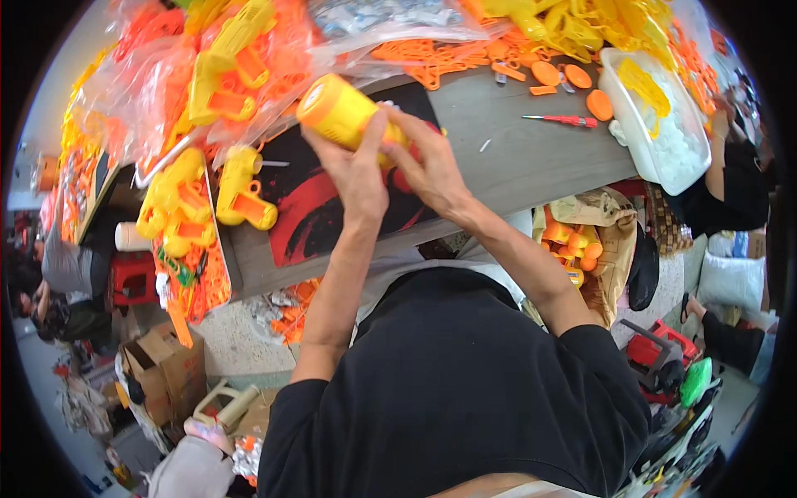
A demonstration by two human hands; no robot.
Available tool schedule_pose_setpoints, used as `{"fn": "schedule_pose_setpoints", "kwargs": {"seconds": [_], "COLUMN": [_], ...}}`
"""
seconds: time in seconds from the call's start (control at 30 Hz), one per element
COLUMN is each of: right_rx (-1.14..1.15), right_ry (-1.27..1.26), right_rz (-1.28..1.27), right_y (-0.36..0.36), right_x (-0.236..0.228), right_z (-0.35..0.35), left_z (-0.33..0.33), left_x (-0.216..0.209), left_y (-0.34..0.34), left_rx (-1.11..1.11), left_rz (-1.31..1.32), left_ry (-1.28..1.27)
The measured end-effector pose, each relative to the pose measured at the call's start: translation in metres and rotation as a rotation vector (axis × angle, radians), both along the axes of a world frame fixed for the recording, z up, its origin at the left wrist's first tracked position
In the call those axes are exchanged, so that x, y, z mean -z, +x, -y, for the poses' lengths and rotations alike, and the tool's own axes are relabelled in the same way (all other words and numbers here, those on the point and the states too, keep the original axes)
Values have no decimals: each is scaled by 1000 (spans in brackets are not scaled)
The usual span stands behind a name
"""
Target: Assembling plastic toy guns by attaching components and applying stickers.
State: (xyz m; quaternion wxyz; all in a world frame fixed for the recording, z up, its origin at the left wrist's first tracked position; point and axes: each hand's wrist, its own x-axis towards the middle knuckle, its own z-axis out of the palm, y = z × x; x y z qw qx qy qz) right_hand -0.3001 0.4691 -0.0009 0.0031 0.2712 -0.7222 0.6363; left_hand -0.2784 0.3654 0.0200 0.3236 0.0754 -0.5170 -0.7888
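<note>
Both hands hold up a yellow plastic toy shell (pixel 339 109), thick and rounded at its orange-tinted left end, above the mat. My left hand (pixel 357 174) is closed around its underside and near side. My right hand (pixel 427 166) grips the right end, its fingers bent over the shell and hiding part of it. Beneath them lies a black and red mat (pixel 299 224). To the left, a yellow toy body with an orange handle insert (pixel 242 189) rests on the table, beside several similar yellow toys (pixel 178 199).
A red-handled screwdriver (pixel 571 121) and orange discs (pixel 599 104) lie to the right, near a white tub (pixel 610 83). Plastic bags and orange parts (pixel 432 58) crowd the back. A paper bag (pixel 616 274) of orange pieces stands below the table's edge. Another person (pixel 730 183) is at far right.
</note>
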Motion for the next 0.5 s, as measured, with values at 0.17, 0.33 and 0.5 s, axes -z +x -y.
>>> {"fn": "schedule_pose_setpoints", "kwargs": {"seconds": [0.17, 0.33, 0.5], "right_rx": [-67, 43, -190], "right_ry": [34, 258, 174], "right_rz": [-259, -188, 86], "right_y": [6, -2, -48], "right_x": [-3, -21, -25], "right_z": [-3, -31, -71], "left_z": [42, 58, 75], "left_x": [-2, -3, 2], "left_y": [31, 48, 46], "left_rx": [280, -213, -13], "left_rz": [102, 225, 123], "left_ry": [146, -1600, -1451]}}
